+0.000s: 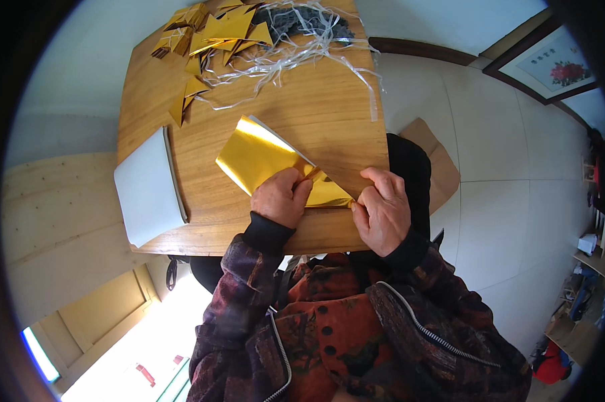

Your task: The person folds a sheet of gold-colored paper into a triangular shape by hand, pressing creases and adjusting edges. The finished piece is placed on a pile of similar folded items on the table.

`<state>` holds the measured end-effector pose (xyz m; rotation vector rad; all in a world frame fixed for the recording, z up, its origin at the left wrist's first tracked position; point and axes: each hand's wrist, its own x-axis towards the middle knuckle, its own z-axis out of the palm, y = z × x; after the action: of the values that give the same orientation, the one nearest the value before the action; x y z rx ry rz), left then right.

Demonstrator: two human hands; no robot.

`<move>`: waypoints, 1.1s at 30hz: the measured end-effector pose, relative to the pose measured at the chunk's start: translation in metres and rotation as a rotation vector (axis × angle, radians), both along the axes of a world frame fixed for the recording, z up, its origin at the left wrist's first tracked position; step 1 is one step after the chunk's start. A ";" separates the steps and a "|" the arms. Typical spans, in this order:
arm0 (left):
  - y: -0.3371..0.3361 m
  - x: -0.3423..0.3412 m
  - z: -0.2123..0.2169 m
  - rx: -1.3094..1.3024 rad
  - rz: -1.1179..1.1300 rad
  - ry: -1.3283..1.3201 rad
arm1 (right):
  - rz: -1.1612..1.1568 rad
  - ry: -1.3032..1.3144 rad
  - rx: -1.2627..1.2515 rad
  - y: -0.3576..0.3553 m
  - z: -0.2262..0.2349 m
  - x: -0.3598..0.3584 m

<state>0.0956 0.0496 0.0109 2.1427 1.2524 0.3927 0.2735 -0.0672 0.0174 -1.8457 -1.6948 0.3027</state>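
A sheet of shiny gold foil paper (255,151), partly folded, lies slantwise near the front of the wooden table (249,234). Its far right edge shows a pale underside. My left hand (280,195) presses down on the paper, fingers curled, with a bit of it pinched between thumb and forefinger. At the paper's pointed right corner, my right hand (384,209) has thumb and fingers bent close around the tip. Part of the paper is hidden under my left hand.
A stack of white sheets (148,191) lies at the table's left edge. Folded gold pieces (232,30), tied gold bundles (175,40) and tangled clear plastic strips (309,47) cover the far end. Beyond the right edge are a black seat (410,167) and brown paper (436,161).
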 end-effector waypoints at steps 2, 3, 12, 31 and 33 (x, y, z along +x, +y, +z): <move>0.000 0.001 0.000 0.028 -0.005 0.000 | 0.000 -0.008 -0.009 0.000 0.000 0.000; 0.000 0.001 0.000 0.019 -0.007 0.005 | 0.001 -0.013 -0.011 0.000 0.001 0.000; -0.001 0.001 0.000 0.031 -0.030 0.024 | 0.215 -0.062 -0.010 -0.007 -0.004 -0.031; -0.002 0.000 -0.007 0.027 0.071 -0.003 | 0.288 -0.186 -0.198 -0.012 -0.020 -0.043; -0.004 0.000 -0.009 0.061 0.064 0.053 | 0.287 -0.193 -0.204 -0.011 -0.019 -0.043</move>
<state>0.0960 0.0457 0.0023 2.1810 1.3581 0.4087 0.2309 -0.0786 -0.0021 -1.8193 -2.1370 0.4407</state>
